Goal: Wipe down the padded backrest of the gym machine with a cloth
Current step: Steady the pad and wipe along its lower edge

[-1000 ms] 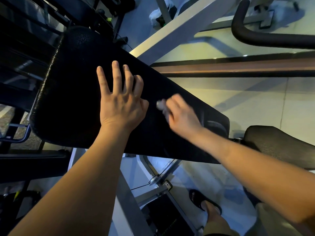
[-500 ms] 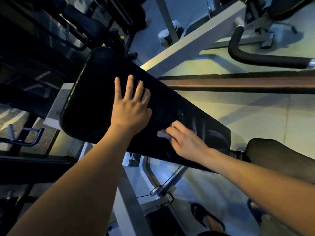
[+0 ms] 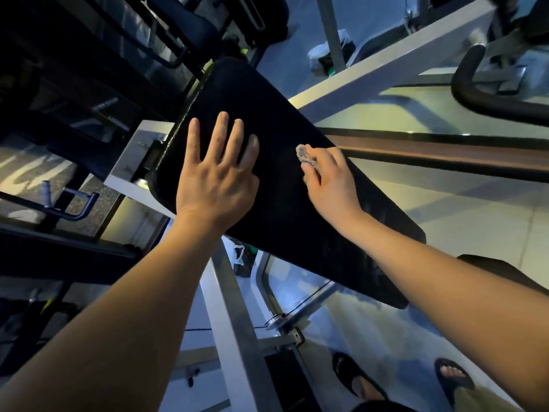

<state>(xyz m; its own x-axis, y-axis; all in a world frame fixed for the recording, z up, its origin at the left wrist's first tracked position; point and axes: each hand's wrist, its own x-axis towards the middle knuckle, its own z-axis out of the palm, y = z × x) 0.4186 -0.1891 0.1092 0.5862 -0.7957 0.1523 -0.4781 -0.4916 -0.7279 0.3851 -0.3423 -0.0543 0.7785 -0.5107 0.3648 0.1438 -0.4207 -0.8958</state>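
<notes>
The black padded backrest (image 3: 285, 209) runs diagonally from upper left to lower right across the middle of the view. My left hand (image 3: 217, 176) lies flat on its upper part, fingers spread, holding nothing. My right hand (image 3: 329, 176) presses a small crumpled grey cloth (image 3: 306, 156) against the pad near its right edge; only a bit of the cloth shows past the fingertips.
A white steel frame beam (image 3: 383, 66) crosses behind the pad, and another white post (image 3: 234, 322) rises below it. A black curved handle (image 3: 487, 105) is at the upper right, a black seat pad (image 3: 505, 272) at the right. My sandalled feet (image 3: 454, 373) stand on pale tiles.
My right hand has slid the cloth up the pad towards its right edge. The left hand stays flat on the pad. The view has shifted, showing more of the backrest's top.
</notes>
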